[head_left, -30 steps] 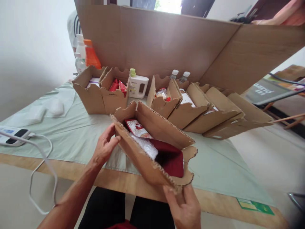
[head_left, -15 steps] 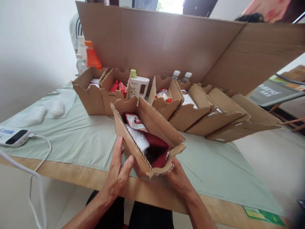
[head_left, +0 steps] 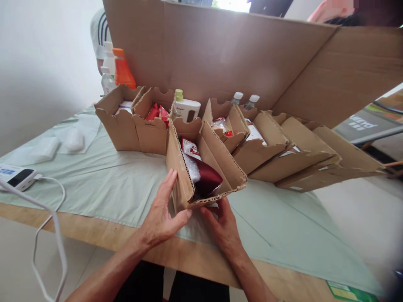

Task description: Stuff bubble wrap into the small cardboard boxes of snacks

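A cardboard bin (head_left: 181, 180) stands on the green cloth in front of the row of bins. Inside it are a red and white packet (head_left: 191, 148), some bubble wrap (head_left: 192, 168) and a dark red pouch (head_left: 208, 178). Against the bin's left side rests my left hand (head_left: 163, 214), fingers apart and thumb near the front corner. My right hand (head_left: 222, 222) touches the bin's lower front edge, its fingers spread and partly hidden under the edge.
Behind stand more cardboard bins (head_left: 126, 132), a white jug (head_left: 190, 110), an orange bottle (head_left: 122, 71) and a tall cardboard panel (head_left: 201, 50). At left lie a white device (head_left: 19, 178) with a cable and clear plastic bags (head_left: 44, 149). A person's striped sleeve (head_left: 100, 33) shows behind.
The bin has moved away from me and slightly right, nearer the row. My right hand has shifted from its right corner to its front, and my left hand has moved right with it.
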The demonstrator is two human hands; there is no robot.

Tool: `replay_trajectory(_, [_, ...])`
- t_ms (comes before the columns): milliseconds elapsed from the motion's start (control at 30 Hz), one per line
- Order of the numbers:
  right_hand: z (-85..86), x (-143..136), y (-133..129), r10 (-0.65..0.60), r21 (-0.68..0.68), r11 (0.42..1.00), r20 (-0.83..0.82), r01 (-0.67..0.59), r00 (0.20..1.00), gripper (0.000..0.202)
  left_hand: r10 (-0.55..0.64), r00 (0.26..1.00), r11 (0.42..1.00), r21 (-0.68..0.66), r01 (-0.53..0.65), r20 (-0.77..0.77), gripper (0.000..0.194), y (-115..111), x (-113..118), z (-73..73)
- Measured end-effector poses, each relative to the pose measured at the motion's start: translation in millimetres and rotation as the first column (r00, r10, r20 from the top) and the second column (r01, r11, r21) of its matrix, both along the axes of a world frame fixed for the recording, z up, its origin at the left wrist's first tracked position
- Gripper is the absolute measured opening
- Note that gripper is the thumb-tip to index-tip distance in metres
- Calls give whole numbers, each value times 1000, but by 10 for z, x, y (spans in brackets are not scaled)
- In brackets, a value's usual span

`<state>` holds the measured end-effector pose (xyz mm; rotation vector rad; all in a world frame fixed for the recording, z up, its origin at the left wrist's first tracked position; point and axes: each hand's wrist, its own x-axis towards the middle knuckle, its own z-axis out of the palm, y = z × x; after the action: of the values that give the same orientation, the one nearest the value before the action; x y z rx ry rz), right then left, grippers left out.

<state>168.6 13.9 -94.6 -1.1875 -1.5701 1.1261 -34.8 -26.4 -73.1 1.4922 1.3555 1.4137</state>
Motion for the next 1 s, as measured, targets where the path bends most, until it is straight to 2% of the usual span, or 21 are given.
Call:
replay_trajectory(133, [40,-79,65,-23,43,999,88,19,996,49,-16,999,1000,5,16,-43,90,96,-137,40])
replay_trajectory(233, [52,-111,140,-21,87,996,172,6,985,44,-19,1000,1000,-6,19,22,86,155,-212,56])
replay_trajectory(400, [77,-204,483,-96,201,979,339,28,936,43,-22,994,999,-31,26,108,68,385,-302,101])
replay_trajectory(433, [77,-235,575,-112,237,971,352,27,929,41,18,997,999,-36,-15,73,63,457,-333,118])
replay_trajectory(500, [64,-298,738,-139,293,956,358,31,923,36,173,983,983,-46,-176,-56,52,601,-407,153])
replay_trajectory(567, [29,-346,837,-159,319,947,356,40,921,29,346,921,932,-41,-359,-180,37,705,-467,181])
replay_trajectory(633, [-28,-371,855,-153,318,948,363,32,919,24,428,874,893,-40,-448,-229,25,740,-473,190])
replay_trajectory(700, [-94,-374,814,-130,319,948,377,3,917,21,402,887,905,-50,-423,-228,22,717,-406,176])
replay_trajectory(833, [-186,-364,729,-96,332,942,410,-51,907,19,255,945,959,-69,-274,-208,20,703,-174,117])
replay_trajectory(1000, [-195,-361,755,-77,333,939,442,-84,893,20,173,963,979,-71,-191,-206,39,1049,-83,32])
